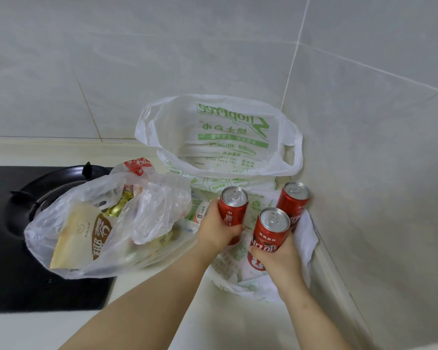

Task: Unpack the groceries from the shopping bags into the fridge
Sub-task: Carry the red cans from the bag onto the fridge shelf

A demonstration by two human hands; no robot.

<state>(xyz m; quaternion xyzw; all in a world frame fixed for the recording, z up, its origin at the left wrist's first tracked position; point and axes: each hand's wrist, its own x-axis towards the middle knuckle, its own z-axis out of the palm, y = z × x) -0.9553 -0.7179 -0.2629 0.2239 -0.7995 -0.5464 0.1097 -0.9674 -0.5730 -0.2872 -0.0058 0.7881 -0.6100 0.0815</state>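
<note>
Pale bench (238,324) carries a crumpled white, green-printed plastic shopping bag (238,147), where the right hand (276,257) wraps its fingers round the nearest red aluminium drink can (272,231) and the left hand (216,231) grips a second red can (234,205). Smooth, rigid and likely heavy, both suit mid-body holds. A third red can (293,198) stands behind. No fridge shows, and the bag's depths are hidden.

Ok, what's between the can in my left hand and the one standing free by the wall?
Only crumpled plastic of the white shopping bag, in the head view; the left-hand can and the free can stand apart.
</note>
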